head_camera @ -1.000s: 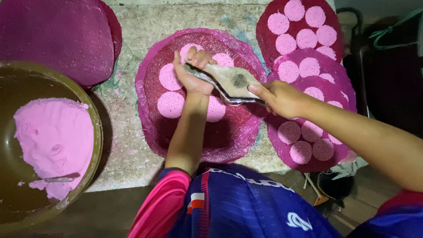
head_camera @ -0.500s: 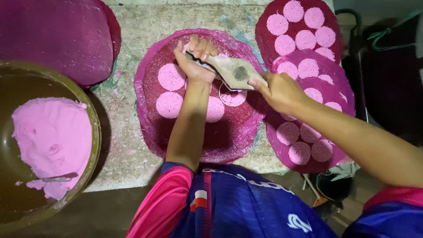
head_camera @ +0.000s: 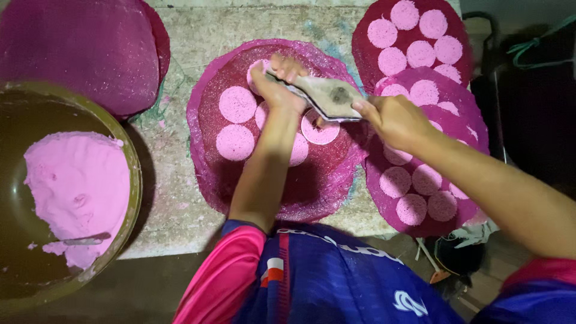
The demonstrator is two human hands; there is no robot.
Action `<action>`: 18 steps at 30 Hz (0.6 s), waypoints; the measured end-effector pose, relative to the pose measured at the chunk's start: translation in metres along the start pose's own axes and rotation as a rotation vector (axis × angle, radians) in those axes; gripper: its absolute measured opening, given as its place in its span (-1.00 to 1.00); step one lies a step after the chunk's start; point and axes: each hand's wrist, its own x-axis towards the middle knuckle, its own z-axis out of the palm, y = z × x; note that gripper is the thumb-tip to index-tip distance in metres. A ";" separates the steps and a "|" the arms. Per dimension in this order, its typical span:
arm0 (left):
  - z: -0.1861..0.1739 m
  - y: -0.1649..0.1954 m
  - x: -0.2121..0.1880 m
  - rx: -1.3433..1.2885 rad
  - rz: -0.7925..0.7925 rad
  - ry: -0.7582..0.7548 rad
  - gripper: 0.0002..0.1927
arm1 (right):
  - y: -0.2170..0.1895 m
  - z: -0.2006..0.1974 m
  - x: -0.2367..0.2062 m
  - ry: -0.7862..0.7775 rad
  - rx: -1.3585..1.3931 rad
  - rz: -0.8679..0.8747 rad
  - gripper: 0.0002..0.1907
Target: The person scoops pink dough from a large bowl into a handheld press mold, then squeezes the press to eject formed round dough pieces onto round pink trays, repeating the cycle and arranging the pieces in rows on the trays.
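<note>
A round magenta mesh mat (head_camera: 210,150) lies in the middle of the stone slab, with several flat pink discs (head_camera: 237,104) on it. My left hand (head_camera: 277,84) and my right hand (head_camera: 390,120) together hold a flat grey-brown paddle (head_camera: 330,96) just above the mat's far side. The left hand grips its left end, over a partly hidden disc. The right hand grips its right end. My left forearm covers part of the mat and some discs.
A large brown bowl (head_camera: 129,180) at the left holds pink batter (head_camera: 78,186) and a spoon (head_camera: 84,241). Bare mesh mats (head_camera: 78,54) lie at the far left. At the right, stacked mats (head_camera: 468,126) carry several pink discs. Dark clutter lies beyond the slab's right edge.
Both hands and the paddle have shifted slightly away from me, toward the mat's far edge. Everything else has kept its place.
</note>
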 end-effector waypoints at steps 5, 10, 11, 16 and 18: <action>0.003 0.006 0.004 0.063 0.022 -0.002 -0.56 | -0.002 0.009 0.002 0.030 0.098 -0.060 -0.34; 0.013 0.000 0.008 0.054 0.042 -0.039 -0.53 | 0.009 0.008 0.014 0.129 -0.035 -0.104 -0.37; 0.016 0.003 0.008 0.050 0.028 -0.102 -0.52 | 0.010 0.011 0.016 0.145 0.011 -0.124 -0.39; 0.017 0.025 -0.006 0.298 -0.173 -0.125 -0.39 | 0.019 0.028 0.017 0.150 0.246 -0.248 -0.38; 0.007 0.027 -0.018 0.761 -0.250 0.105 -0.23 | 0.027 0.031 0.011 0.186 0.301 -0.288 -0.40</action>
